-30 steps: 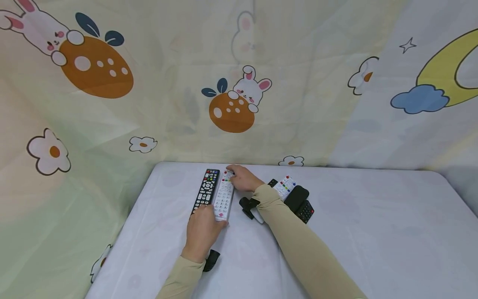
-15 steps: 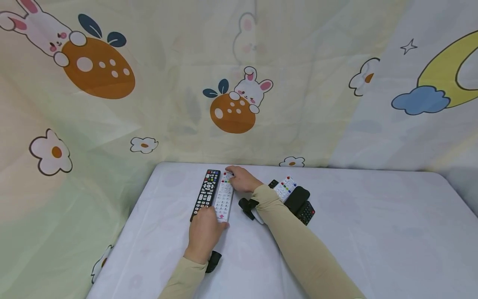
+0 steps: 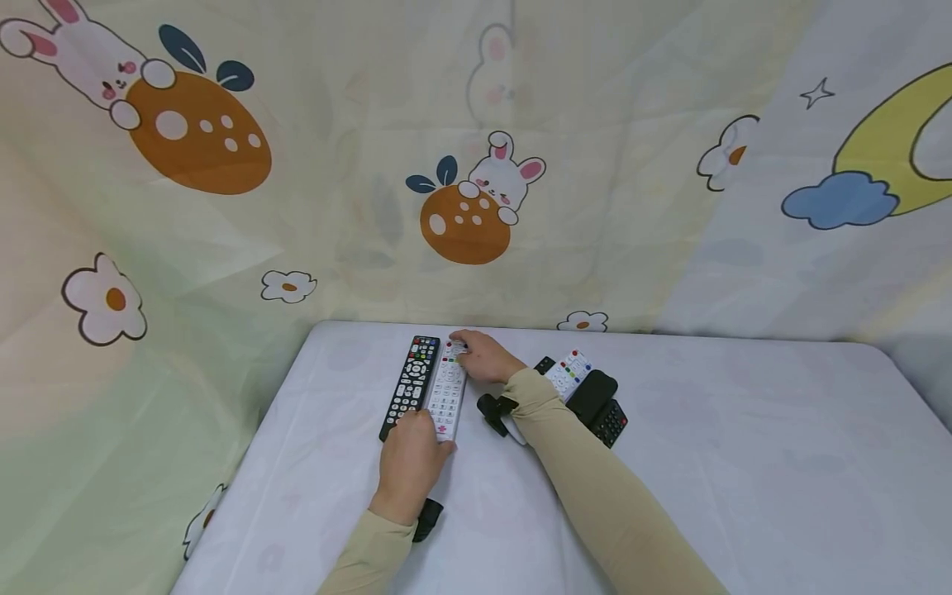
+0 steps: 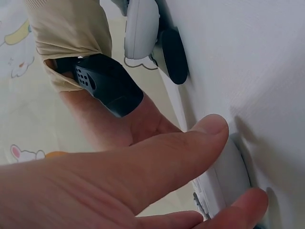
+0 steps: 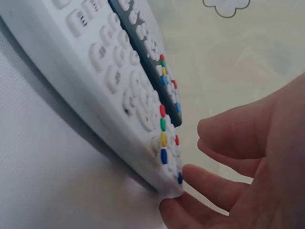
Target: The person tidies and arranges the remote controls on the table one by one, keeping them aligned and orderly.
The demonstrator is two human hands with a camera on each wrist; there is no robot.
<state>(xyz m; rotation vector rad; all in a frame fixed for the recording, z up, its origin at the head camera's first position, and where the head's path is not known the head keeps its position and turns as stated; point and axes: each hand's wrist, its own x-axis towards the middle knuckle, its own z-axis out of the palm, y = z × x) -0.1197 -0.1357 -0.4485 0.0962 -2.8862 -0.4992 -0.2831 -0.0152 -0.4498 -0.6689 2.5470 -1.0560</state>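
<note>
A white remote control (image 3: 446,388) lies lengthwise on the table beside a black remote control (image 3: 411,376), side by side and slightly slanted. My left hand (image 3: 407,463) is at the near end of the white one, thumb at its right corner and fingers hidden over its left side. In the left wrist view the white remote (image 4: 220,179) shows between thumb and finger. My right hand (image 3: 487,357) is at the far end. In the right wrist view its lower fingertips touch the white remote's (image 5: 119,95) tip, while thumb and upper fingers stay apart from it.
Right of the right forearm sit other remotes: a white one with coloured buttons (image 3: 568,373), a dark rounded one (image 3: 592,395) and a black one (image 3: 610,423). A white table (image 3: 744,463) ends at a printed curtain (image 3: 357,165) at the back.
My left hand has shifted slightly right, uncovering the black remote's near left corner. The right hand stays at the far end of the white remote.
</note>
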